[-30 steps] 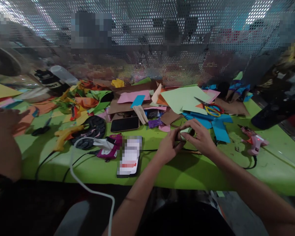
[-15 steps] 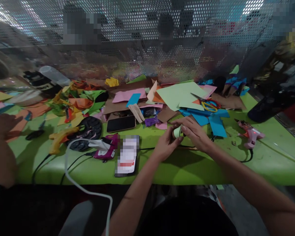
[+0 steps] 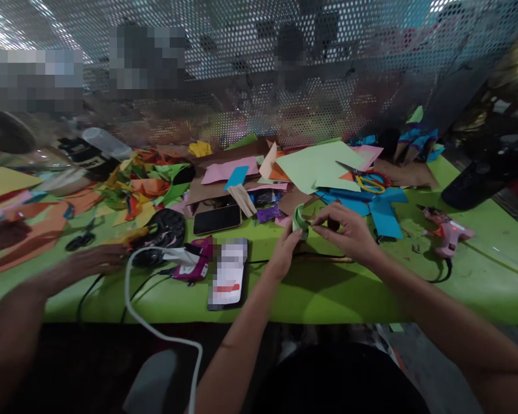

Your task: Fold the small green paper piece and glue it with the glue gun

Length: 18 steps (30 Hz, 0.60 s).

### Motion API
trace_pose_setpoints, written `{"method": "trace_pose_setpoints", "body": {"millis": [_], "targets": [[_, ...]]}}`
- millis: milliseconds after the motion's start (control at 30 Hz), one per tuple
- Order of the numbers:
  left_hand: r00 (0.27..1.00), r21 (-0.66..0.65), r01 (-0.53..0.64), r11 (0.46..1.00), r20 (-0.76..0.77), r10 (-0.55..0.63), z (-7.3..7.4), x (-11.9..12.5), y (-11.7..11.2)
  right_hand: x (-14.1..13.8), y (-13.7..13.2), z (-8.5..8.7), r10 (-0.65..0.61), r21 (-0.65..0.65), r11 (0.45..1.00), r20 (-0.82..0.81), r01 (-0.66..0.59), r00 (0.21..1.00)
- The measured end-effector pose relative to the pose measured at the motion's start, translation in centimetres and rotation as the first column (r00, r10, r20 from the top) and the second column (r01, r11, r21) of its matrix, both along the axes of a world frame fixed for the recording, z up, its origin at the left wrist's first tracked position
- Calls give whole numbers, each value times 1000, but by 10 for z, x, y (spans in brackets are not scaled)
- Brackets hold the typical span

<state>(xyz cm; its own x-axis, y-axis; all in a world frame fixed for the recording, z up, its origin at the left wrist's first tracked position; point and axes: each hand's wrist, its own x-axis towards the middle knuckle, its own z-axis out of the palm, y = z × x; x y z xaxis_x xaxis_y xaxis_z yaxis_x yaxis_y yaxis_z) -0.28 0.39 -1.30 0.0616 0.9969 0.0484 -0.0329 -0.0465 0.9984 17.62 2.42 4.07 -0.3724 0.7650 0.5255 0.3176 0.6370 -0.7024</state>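
In the head view, a pale green paper curl (image 3: pixel 299 218) is gripped b/w the thumb and fingers of the left hand (image 3: pixel 284 253), above the shiny green tabletop (image 3: pixel 328 302). The curl is stood roughly upright along its long side, w/ a round bend in it. It's set to the left of the right hand (image 3: pixel 345 233) and just past the left thumb, so the left hand is nearer. The right thumb and fingertips are bunched close to the curl's edge; if anything is pinched there can't be told.

Thin, stiff paper is seen in the curl. Behind it, a big pale green sheet (image 3: pixel 319 167) is spread flat, w/ scissors (image 3: pixel 371 183) w/ yellow & red plastic handles laid on top. Flat blue paper strips (image 3: pixel 386 215) are seen nearby, & a hard pink glue gun (image 3: pixel 446 236) is set at far right
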Motion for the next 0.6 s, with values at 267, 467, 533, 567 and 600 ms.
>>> {"method": "trace_pose_setpoints", "body": {"millis": [267, 467, 533, 567, 600], "targets": [[998, 18, 57, 998, 20, -58, -4, 0, 1, -8, -4, -12, 8, 13, 1000, 184, -11, 983], [993, 50, 102, 994, -61, -99, 7, 2, -4, -9, -6, -15, -38, 79, 997, 253, 18, 967], [991, 72, 105, 992, -86, -98, 10, 3, -6, -9, -6, -16, -57, 126, 992, 285, 22, 957], [992, 81, 102, 991, -84, -95, 10, 3, -6, -10, -6, -16, -68, 151, 988, 300, 23, 952], [992, 87, 101, 991, -80, -94, 10, 4, -6, -10, -6, -17, -79, 174, 984, 312, 25, 947]]}}
